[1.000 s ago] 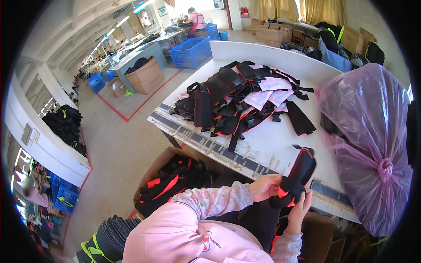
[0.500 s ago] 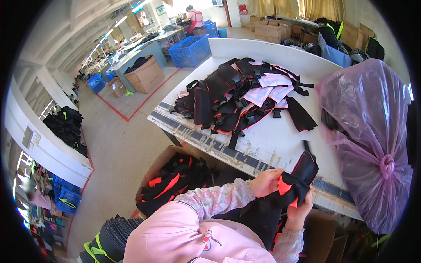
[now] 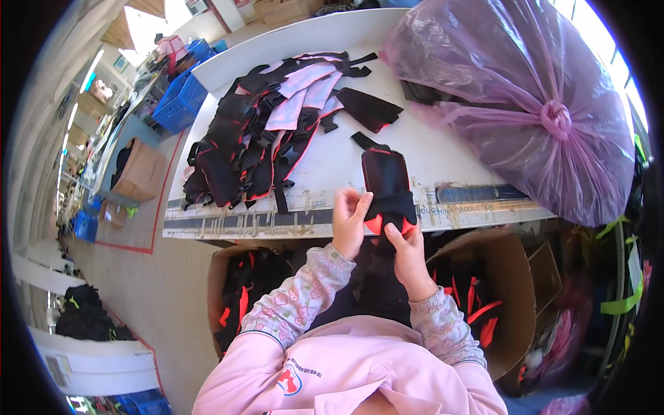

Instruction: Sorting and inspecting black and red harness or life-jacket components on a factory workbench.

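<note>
A black padded strap piece [image 3: 386, 173] with red-orange edging lies between my hands at the front edge of the white table [image 3: 408, 149]. Its far end, with a short black webbing tab, rests on the tabletop. My left hand [image 3: 351, 220] pinches its left side between thumb and fingers. On the opposite side my right hand [image 3: 409, 254] grips the lower part, thumb on top. Red-orange lining shows between the hands, where the fabric is folded over. Beyond it lies a heap of similar black pieces [image 3: 252, 138] with buckles, straps and pale pinkish-white patches.
A tied translucent purple bag [image 3: 512, 117] bulges over the table's right side. Below the table edge, cardboard boxes stand left and right; the right box [image 3: 515, 290] holds black and red pieces. Blue crates [image 3: 181, 104] and a person [image 3: 171, 50] are at far left.
My view has turned to the right, so the table and bag sit further left and higher. Both hands still hold the strap piece, which now points away from me.
</note>
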Available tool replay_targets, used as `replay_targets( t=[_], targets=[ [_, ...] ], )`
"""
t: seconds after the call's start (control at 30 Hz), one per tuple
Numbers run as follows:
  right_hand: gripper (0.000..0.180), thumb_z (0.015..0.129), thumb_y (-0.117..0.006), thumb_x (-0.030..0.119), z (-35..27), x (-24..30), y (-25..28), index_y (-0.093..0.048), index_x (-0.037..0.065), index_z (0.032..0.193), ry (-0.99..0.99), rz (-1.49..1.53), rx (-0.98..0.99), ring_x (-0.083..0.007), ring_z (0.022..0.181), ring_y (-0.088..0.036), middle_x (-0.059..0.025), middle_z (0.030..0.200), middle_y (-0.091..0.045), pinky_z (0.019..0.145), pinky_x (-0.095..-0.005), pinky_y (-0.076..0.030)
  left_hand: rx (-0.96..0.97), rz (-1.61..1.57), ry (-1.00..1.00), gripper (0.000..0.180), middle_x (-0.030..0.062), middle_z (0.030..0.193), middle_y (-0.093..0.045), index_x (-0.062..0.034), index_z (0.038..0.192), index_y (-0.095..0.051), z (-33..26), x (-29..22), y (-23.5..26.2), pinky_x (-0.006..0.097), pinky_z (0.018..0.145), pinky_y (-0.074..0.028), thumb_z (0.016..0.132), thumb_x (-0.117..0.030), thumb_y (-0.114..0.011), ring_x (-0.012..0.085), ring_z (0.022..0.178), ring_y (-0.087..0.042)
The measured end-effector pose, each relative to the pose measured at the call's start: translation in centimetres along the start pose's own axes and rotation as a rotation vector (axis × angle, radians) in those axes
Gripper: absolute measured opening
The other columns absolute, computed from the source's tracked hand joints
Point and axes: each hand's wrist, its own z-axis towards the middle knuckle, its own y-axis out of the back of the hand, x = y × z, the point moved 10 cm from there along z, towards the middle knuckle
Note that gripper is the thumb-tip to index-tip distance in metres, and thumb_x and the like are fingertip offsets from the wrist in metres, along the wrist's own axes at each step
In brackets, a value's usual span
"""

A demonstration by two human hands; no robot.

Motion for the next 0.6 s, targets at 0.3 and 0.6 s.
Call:
replay_targets(
  t=[0.3, 0.6],
  targets=[
    [0.054, 0.083, -0.062, 0.011, -1.2, 4.2, 0.6, -0.036, -0.001, 0.129, 0.339, -0.803, 0.004, -0.0245, 0.095, -0.062, -0.0178, 0.102, -0.062, 0.082, -0.0333, -0.048, 0.465, 1.015, -0.234, 0.019, 0.0097, 0.093, -0.060, 0.0008, 0.097, -0.059, 0.1, -0.8, -4.4, 0.029, 0.072, -0.044, 0.089, -0.016, -0.058, 0.0179, 0.084, -0.056],
    [0.051, 0.085, -0.061, 0.021, -0.2, 5.3, 0.2, -0.039, -0.001, 0.126, 0.331, -0.967, 0.022, -0.0409, 0.088, -0.062, -0.0279, 0.092, -0.062, 0.074, -0.0412, -0.049, 0.177, 0.032, 0.337, 0.023, 0.0035, 0.094, -0.063, -0.0041, 0.101, -0.057, 0.7, 0.6, -3.3, 0.026, 0.079, -0.046, 0.096, -0.024, -0.047, 0.0117, 0.085, -0.059]
  ],
)
